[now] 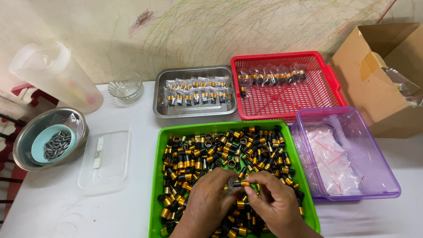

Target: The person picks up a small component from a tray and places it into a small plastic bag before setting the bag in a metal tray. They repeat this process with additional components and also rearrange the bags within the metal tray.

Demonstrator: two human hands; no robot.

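Your left hand (207, 200) and right hand (275, 202) both pinch one glossy black-and-gold cylinder (241, 183) between closed fingertips, above the green plastic tray (155, 185) heaped with identical smooth tubes

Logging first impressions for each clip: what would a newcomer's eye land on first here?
Most striking is the bright green tray at front centre, heaped with small black-and-gold cylinders; over it the left hand and right hand meet around one such cylinder. Behind it stand a red mesh basket and a steel tray, each holding rows of small bagged pieces, with a purple bin of clear bags at the right.
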